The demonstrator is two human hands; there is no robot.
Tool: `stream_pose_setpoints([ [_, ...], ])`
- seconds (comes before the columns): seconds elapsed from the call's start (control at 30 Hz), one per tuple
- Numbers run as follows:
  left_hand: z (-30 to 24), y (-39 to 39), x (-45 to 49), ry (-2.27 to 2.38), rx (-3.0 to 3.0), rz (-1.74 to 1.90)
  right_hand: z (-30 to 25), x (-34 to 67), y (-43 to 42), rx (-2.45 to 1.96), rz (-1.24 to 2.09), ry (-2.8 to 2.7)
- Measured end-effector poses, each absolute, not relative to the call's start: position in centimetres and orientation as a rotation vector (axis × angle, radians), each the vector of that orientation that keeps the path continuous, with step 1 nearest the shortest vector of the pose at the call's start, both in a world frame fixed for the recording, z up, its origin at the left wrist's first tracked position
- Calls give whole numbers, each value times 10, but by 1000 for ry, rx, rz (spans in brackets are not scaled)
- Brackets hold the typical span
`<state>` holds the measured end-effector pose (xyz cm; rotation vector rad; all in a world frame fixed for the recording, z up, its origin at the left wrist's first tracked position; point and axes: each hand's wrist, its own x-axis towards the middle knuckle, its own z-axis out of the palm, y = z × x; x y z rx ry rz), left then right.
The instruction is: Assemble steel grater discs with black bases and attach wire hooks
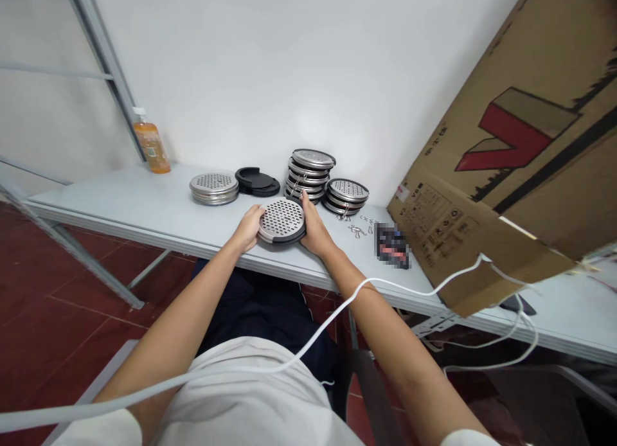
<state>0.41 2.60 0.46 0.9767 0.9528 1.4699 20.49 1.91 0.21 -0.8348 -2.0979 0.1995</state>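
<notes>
Between my two hands is a round perforated metal disc (pixel 282 220) with a black rim along its right and lower edge. My left hand (pixel 249 229) grips its left side, and my right hand (pixel 314 227) grips the black rim on the right, thumb pointing up. Behind it rises a tall stack of similar discs (pixel 313 158) with black rims and small metal clasps. A shorter stack (pixel 347 190) stands to its right. Plain metal discs (pixel 214 184) are piled at the left, beside black plastic rings (pixel 258 181).
Small metal clips (pixel 357 231) lie loose near a pixelated dark object (pixel 393 245). A large cardboard box (pixel 463 202) stands on the right of the table (pixel 159 205). An orange bottle (pixel 151 144) is at the back left. A white cable (pixel 308 346) crosses in front of me.
</notes>
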Motion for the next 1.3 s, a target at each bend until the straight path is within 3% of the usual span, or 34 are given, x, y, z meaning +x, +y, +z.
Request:
stream_pose_setpoints([
  [0.17,11,18,0,820,805,1457,8,232,21,-963,208,-1974],
  [0.33,9,21,1,816,813,1531,22,306,15,-1517,-19,-1662],
  [0.5,8,21,1,849,850,1518,30,350,19,-2032,48,-1988],
  [0.93,10,17,3,906,859,1464,24,346,25,-2058,14,-2083],
  [1.3,7,19,1,884,873,1450,20,366,33,-1819,116,-2105],
])
